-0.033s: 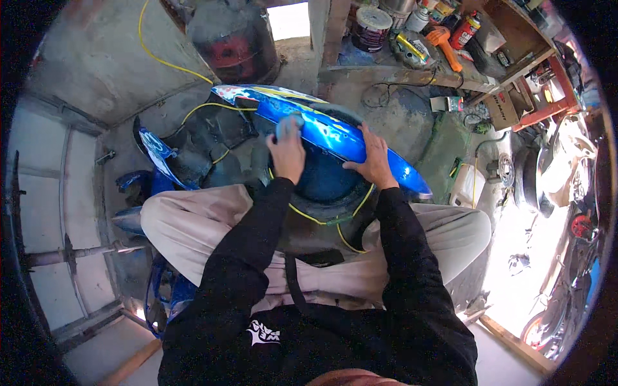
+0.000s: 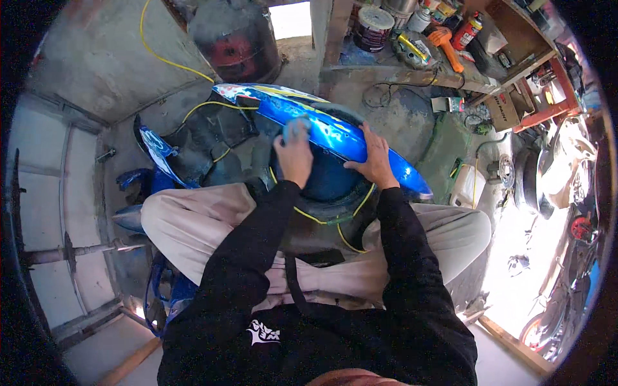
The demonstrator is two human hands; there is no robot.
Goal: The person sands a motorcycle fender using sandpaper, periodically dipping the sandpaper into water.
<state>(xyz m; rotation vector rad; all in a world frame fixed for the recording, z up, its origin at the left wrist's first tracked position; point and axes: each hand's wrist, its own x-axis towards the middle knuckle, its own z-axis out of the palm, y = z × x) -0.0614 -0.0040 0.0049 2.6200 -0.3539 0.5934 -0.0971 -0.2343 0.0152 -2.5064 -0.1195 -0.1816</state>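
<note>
Rightward along the long, curved, glossy blue plastic-looking panel (image 2: 335, 134), the person's left hand (image 2: 294, 159) has shifted slightly since the earlier frame, bringing with it a small, bluish-grey, pad-like piece (image 2: 297, 128); the panel and the right hand (image 2: 376, 161) look unmoved. So the pad now lies over a stretch of the surface nearer the right hand, while that hand appears to steady the panel.

Furthest left of these things, a smaller curved blue-and-white panel (image 2: 156, 154) lies apart from both hands. Beside it, a thin yellow cord (image 2: 222, 103) runs to the long panel's near edge, close to its white-and-yellow-marked left end. The long panel slants across in front of the knees, above a dark round form (image 2: 325, 183) whose kind I cannot tell.

Left of the panel's middle, the left hand's fingers bend over the pad; blur hides how tightly they grip. Right of the middle, the right hand's fingers lie on the blue surface, slightly apart, the thumb spread away toward the near edge. Beyond the panel's right end stands a whitish plastic jug (image 2: 468, 186), touched by neither hand.
</note>
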